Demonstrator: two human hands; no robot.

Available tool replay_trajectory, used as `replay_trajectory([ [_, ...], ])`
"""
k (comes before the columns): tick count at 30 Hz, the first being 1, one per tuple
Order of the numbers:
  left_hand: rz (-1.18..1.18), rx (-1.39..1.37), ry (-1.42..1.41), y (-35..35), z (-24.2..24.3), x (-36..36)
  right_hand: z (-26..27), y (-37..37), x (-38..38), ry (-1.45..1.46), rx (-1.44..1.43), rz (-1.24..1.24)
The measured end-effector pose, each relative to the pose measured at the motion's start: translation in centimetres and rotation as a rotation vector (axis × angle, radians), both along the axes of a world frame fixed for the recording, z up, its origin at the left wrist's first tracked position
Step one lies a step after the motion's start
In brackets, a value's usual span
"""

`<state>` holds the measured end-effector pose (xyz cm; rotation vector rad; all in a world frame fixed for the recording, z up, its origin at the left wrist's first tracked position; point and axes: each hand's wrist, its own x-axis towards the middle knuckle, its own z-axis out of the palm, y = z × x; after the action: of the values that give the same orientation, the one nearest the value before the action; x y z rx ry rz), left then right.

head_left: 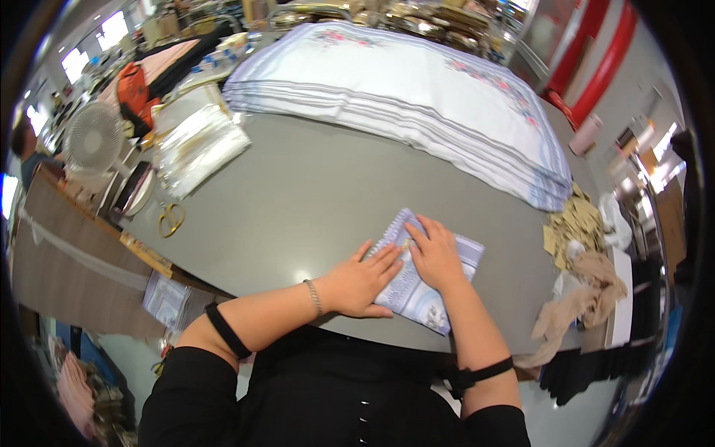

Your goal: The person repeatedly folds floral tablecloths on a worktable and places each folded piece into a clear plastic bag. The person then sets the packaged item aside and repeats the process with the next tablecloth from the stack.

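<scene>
A folded cloth (427, 285), white and lilac with a scalloped lace-like border, lies at the near edge of the grey table (313, 184). My left hand (363, 279) rests flat on its left side, fingers pointing right and slightly apart. On the upper part of the same cloth, my right hand (434, 251) presses down with its fingers towards the far corner. A small yellowish spot, perhaps a label, shows between the two hands. Neither hand grips anything; both palms lie on the fabric and hide parts of it.
Along the far side lies a stack of white floral cloths (385, 89). Clear plastic bags (201, 148), gold-handled scissors (171, 220) and a white fan (94, 137) are at the left. Beige scraps (575, 226) and crumpled tan fabric (592, 290) lie right. A person (28, 145) is far left.
</scene>
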<state>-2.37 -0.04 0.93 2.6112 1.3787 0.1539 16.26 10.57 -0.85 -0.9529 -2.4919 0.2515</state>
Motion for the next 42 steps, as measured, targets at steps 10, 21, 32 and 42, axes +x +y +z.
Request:
replay_trajectory([
  [10,0.21,0.315,-0.253,2.4,-2.5,-6.9,2.7,-6.8,0.9,-0.312,-0.036,0.04],
  [21,1.166,0.3,0.126,-1.6,-0.8,-36.7,1.7,-6.5,0.7,-0.266,-0.021,-0.043],
  [32,0.785,0.371,0.033,-2.1,1.8,-24.4,0.6,-6.6,0.8,-0.27,-0.049,-0.159],
  [42,0.161,0.242,-0.184,-4.1,-1.2,-1.0,1.6,-6.7,-0.3,-0.022,-0.336,-0.095],
])
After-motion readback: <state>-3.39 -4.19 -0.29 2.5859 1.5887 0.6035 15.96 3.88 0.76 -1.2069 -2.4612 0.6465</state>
